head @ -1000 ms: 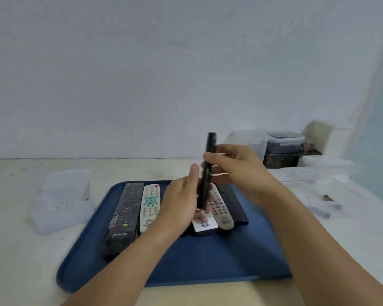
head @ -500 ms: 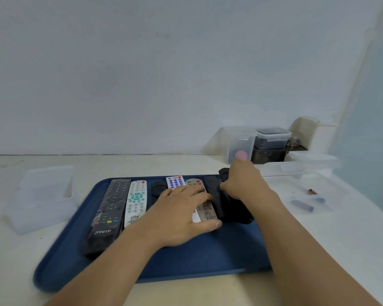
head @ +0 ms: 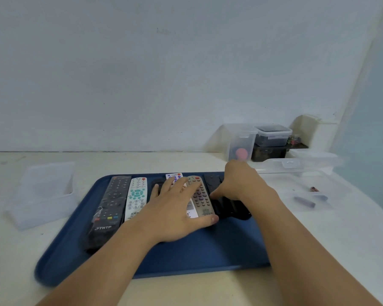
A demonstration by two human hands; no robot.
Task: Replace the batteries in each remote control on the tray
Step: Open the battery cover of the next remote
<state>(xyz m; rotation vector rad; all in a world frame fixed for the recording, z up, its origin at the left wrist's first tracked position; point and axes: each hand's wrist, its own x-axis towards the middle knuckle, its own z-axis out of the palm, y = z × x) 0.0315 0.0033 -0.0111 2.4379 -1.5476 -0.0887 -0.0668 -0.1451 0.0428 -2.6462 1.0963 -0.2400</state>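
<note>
Clear plastic box (head: 42, 195) on white table (head: 318, 250), left side. Stacked lidded containers (head: 272, 138) at back right against wall (head: 164, 74); one clear tub (head: 241, 146) holds a pink round item (head: 241, 153).

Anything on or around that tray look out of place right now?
Nothing damaged or spilled. The remotes lie roughly side by side on the blue tray, with the left hand flat across the middle ones and the right hand on the black remotes. The only strays are loose batteries off the tray, on the table to the right.
</note>
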